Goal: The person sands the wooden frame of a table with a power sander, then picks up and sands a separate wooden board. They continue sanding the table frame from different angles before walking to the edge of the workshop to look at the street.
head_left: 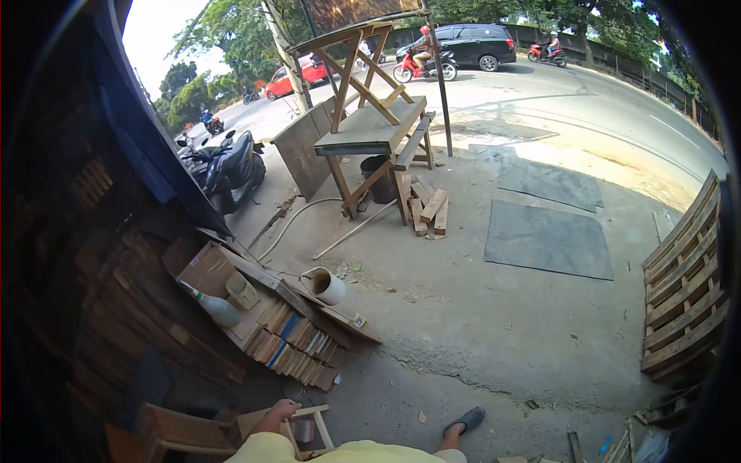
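Your left hand (279, 413) wraps its grip around a pale wooden frame (309, 412), near stacked wood slats (297, 347); right hand unseen.

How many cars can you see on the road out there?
2. A red car sits on the road behind the wooden table, upper left; a black car is further right on the same road. More may be hidden behind the trees.
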The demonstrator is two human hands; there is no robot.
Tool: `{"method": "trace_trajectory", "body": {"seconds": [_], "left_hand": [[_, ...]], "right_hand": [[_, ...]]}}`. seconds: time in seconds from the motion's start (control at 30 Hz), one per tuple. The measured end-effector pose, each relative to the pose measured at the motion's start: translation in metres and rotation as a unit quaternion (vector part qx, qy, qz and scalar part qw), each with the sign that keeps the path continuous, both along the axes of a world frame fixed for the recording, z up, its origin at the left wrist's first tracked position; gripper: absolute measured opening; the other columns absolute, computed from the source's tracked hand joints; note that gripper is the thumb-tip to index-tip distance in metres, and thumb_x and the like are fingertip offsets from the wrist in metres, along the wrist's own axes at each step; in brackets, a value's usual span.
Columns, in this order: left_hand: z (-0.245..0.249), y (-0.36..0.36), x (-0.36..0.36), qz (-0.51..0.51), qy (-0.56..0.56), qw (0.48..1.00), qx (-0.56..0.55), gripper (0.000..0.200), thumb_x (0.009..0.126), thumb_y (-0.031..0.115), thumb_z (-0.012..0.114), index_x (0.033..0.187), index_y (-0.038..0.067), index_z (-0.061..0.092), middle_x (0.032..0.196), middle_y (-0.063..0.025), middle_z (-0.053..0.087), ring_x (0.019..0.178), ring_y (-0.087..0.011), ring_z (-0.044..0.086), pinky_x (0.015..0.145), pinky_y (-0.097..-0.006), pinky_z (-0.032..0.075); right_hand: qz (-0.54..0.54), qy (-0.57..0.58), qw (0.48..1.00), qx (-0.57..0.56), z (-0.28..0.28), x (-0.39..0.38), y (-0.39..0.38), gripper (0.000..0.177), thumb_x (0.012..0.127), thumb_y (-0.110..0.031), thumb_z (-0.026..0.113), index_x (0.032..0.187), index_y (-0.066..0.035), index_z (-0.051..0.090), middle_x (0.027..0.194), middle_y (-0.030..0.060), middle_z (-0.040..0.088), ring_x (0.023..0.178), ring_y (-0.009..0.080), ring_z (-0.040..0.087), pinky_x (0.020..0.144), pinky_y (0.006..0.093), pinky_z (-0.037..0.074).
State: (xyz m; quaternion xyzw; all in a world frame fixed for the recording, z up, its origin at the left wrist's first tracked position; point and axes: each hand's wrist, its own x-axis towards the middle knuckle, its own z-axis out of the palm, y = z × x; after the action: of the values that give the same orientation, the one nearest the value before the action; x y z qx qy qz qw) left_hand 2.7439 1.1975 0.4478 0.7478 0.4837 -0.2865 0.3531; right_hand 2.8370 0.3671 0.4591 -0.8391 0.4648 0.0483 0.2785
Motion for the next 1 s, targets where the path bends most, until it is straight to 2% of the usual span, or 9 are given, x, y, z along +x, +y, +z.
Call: {"method": "trace_trajectory", "body": {"seconds": [0.33, 0.47, 0.63, 0.67, 0.73, 0.83, 0.87, 0.93, 1.0], "left_hand": [[0.032, -0.110, 0.209, 0.114, -0.028, 0.993, -0.016, 0.069, 0.087, 0.051, 0.062, 0.135, 0.002, 0.052, 0.121, -0.0173, 0.062, 0.103, -0.0330, 0.064, 0.088, -0.0462, 0.051], [0.023, -0.111, 0.363, 0.453, -0.242, 0.835, 0.198, 0.085, 0.088, 0.054, 0.058, 0.148, 0.000, 0.031, 0.146, -0.0246, 0.041, 0.138, -0.0392, 0.036, 0.111, -0.0419, 0.033], [-0.045, -0.204, 0.707, 0.466, -0.355, 0.810, -0.035, 0.088, 0.092, 0.064, 0.043, 0.150, -0.001, 0.027, 0.155, -0.0252, 0.026, 0.142, -0.0358, 0.031, 0.115, -0.0419, 0.028], [-0.032, -0.268, 0.768, 0.442, -0.385, 0.797, -0.146, 0.086, 0.093, 0.064, 0.040, 0.150, 0.001, 0.028, 0.154, -0.0215, 0.028, 0.140, -0.0342, 0.033, 0.114, -0.0420, 0.029], [0.048, -0.409, 0.889, 0.377, -0.399, 0.751, -0.367, 0.081, 0.096, 0.065, 0.035, 0.151, 0.006, 0.030, 0.154, -0.0142, 0.033, 0.138, -0.0310, 0.037, 0.113, -0.0423, 0.031], [0.176, -0.337, 0.905, 0.271, -0.408, 0.749, -0.446, 0.079, 0.096, 0.064, 0.037, 0.151, 0.008, 0.029, 0.151, -0.0122, 0.037, 0.135, -0.0310, 0.040, 0.111, -0.0416, 0.033], [0.159, -0.302, 0.911, 0.326, -0.400, 0.753, -0.407, 0.076, 0.096, 0.061, 0.039, 0.149, 0.007, 0.033, 0.150, -0.0126, 0.039, 0.134, -0.0315, 0.041, 0.111, -0.0413, 0.034], [0.058, -0.212, 0.885, 0.201, -0.391, 0.898, -0.011, 0.081, 0.092, 0.058, 0.049, 0.151, 0.008, 0.026, 0.152, -0.0211, 0.034, 0.137, -0.0378, 0.037, 0.112, -0.0479, 0.031], [0.079, -0.174, 0.808, 0.052, -0.139, 0.972, 0.182, 0.079, 0.088, 0.053, 0.057, 0.151, 0.013, 0.030, 0.151, -0.0241, 0.034, 0.139, -0.0402, 0.034, 0.111, -0.0486, 0.033]], "right_hand": [[-0.019, -0.136, 0.990, -0.017, 0.055, 0.411, -0.154, 0.079, 0.092, -0.059, 0.049, 0.143, -0.003, 0.027, 0.133, 0.0204, 0.051, 0.118, 0.0336, 0.055, 0.101, 0.0431, 0.044], [-0.053, -0.219, 0.974, 0.032, 0.049, 0.578, -0.147, 0.084, 0.092, -0.061, 0.047, 0.148, -0.004, 0.021, 0.139, 0.0207, 0.048, 0.121, 0.0342, 0.054, 0.103, 0.0430, 0.043], [-0.142, -0.218, 0.792, 0.553, -0.024, 0.773, 0.101, 0.091, 0.093, -0.064, 0.044, 0.154, -0.004, 0.014, 0.145, 0.0211, 0.045, 0.125, 0.0348, 0.052, 0.105, 0.0429, 0.042], [0.003, -0.144, 0.854, 0.500, 0.006, 0.789, 0.220, 0.099, 0.089, -0.071, 0.043, 0.153, -0.001, 0.016, 0.152, 0.0196, 0.036, 0.134, 0.0360, 0.041, 0.113, 0.0459, 0.030], [0.276, -0.008, 0.750, 0.601, 0.103, 0.808, 0.382, 0.086, 0.091, -0.063, 0.051, 0.147, 0.001, 0.035, 0.152, 0.0182, 0.037, 0.143, 0.0294, 0.029, 0.114, 0.0379, 0.027], [0.502, -0.127, 0.729, 0.447, 0.196, 0.877, 0.380, 0.067, 0.089, -0.056, 0.060, 0.128, -0.001, 0.059, 0.139, 0.0160, 0.053, 0.131, 0.0287, 0.045, 0.106, 0.0382, 0.037], [0.503, -0.137, 0.730, 0.442, 0.199, 0.903, 0.363, 0.067, 0.089, -0.056, 0.060, 0.128, -0.001, 0.059, 0.139, 0.0160, 0.053, 0.131, 0.0287, 0.045, 0.106, 0.0382, 0.037], [0.516, -0.270, 0.812, 0.028, 0.180, 0.928, 0.306, 0.056, 0.089, -0.053, 0.060, 0.109, -0.001, 0.070, 0.125, 0.0181, 0.063, 0.119, 0.0329, 0.055, 0.101, 0.0413, 0.042], [0.403, -0.066, 0.903, 0.133, 0.168, 0.943, 0.233, 0.049, 0.092, -0.047, 0.055, 0.091, -0.001, 0.071, 0.076, 0.0154, 0.070, 0.085, 0.0325, 0.068, 0.088, 0.0452, 0.047]]}}
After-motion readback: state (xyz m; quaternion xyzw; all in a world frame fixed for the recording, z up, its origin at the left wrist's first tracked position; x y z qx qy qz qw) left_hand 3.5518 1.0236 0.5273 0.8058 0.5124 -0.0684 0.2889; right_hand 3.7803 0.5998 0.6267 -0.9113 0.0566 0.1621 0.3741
